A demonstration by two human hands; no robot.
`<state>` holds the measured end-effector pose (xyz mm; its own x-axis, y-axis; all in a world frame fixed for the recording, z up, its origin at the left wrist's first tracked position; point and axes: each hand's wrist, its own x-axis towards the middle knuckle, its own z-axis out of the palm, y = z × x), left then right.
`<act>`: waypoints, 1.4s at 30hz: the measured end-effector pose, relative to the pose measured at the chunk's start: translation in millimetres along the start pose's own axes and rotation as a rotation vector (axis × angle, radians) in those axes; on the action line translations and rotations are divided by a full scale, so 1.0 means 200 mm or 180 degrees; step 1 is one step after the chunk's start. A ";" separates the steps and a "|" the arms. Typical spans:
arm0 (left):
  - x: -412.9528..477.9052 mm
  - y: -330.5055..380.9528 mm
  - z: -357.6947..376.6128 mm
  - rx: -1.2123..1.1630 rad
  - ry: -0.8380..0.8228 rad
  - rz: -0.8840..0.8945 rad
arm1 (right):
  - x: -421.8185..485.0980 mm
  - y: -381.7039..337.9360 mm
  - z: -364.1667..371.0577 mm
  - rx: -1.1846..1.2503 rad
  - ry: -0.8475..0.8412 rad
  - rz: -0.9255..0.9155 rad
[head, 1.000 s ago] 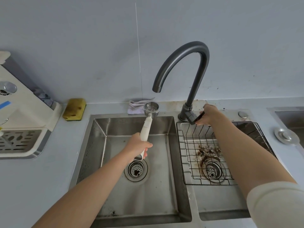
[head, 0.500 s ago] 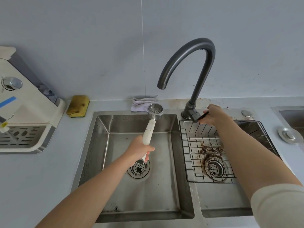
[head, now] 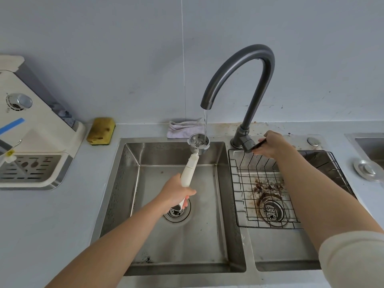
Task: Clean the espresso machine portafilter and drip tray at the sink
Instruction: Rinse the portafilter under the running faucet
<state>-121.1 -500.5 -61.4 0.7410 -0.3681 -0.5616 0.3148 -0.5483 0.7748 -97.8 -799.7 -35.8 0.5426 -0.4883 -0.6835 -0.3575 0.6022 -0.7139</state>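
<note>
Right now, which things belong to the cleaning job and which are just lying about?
In the job: portafilter, held by the left hand under the water stream; faucet, right hand on its lever; drip tray on the espresso machine.
Lying about: sponge, cloth, wire rack, metal lid.

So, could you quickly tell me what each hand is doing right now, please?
Left hand: closed round the white handle of the portafilter.
Right hand: closed on the tap lever, pinching it.

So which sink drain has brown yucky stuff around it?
The round metal drain under the black wire rack; the left basin's drain has bare steel around it.
</note>
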 end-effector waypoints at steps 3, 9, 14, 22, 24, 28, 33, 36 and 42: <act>-0.01 -0.01 0.00 0.0018 -0.0017 -0.0013 | -0.02 0.00 0.01 0.0055 -0.0031 0.0016; -0.02 -0.02 0.00 0.0021 -0.0046 -0.0013 | -0.07 0.03 0.01 0.0390 -0.0230 0.0073; -0.03 -0.04 0.00 0.0035 -0.0123 0.0044 | -0.11 0.12 0.06 -0.0451 0.0080 -0.0164; -0.07 -0.05 -0.01 0.0006 -0.0298 0.0162 | -0.34 0.48 0.20 -0.1372 -0.1207 0.0021; -0.09 -0.04 -0.01 -0.0079 -0.0366 0.0171 | -0.40 0.54 0.24 -0.1415 -0.1569 -0.0046; -0.11 -0.04 -0.01 -0.0129 -0.0561 0.0247 | -0.46 0.63 0.29 -0.1350 -0.2016 -0.0027; -0.11 -0.04 0.00 -0.0270 -0.0650 0.0341 | -0.47 0.66 0.31 -0.1286 -0.1733 -0.0293; -0.11 -0.03 0.02 -0.0245 -0.0632 0.0424 | -0.48 0.65 0.32 -0.1256 -0.1635 -0.0436; -0.08 -0.01 0.04 -0.0044 -0.0393 0.0460 | -0.48 0.65 0.34 -0.1005 -0.1540 -0.0552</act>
<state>-138.9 -499.6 -56.9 0.7011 -0.5320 -0.4749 0.2190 -0.4731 0.8534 -144.5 -630.9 -52.1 0.8710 -0.1750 -0.4591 -0.4011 0.2865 -0.8701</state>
